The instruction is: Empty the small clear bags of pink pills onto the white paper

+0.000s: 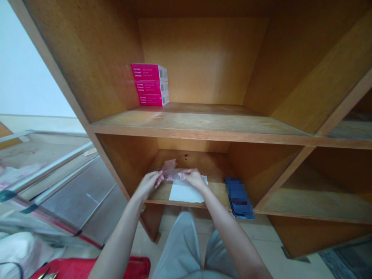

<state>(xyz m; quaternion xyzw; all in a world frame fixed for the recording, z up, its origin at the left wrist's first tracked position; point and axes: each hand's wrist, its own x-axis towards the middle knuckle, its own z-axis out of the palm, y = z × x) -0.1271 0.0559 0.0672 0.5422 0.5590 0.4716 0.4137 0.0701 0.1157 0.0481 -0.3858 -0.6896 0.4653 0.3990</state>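
Fingers of the left hand [147, 184] and right hand [194, 179] pinch a plastic bag [173, 174] over white paper [186, 192].

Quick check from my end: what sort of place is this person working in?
Probably a small shop or pharmacy stockroom, though that's uncertain. The wooden shelves, the stacked pink printed boxes and what looks like a glass display case all suggest it.

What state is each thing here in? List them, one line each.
Left hand: pinching the pinkish plastic wrap.
Right hand: pinching the same wrap.
Pinkish plastic wrap: crumpled, held above the lower wooden shelf.
White paper sheet: lying flat on that shelf.
Magenta boxes: three, stacked, closed, on the upper shelf.
Blue object: blurred, state unclear.
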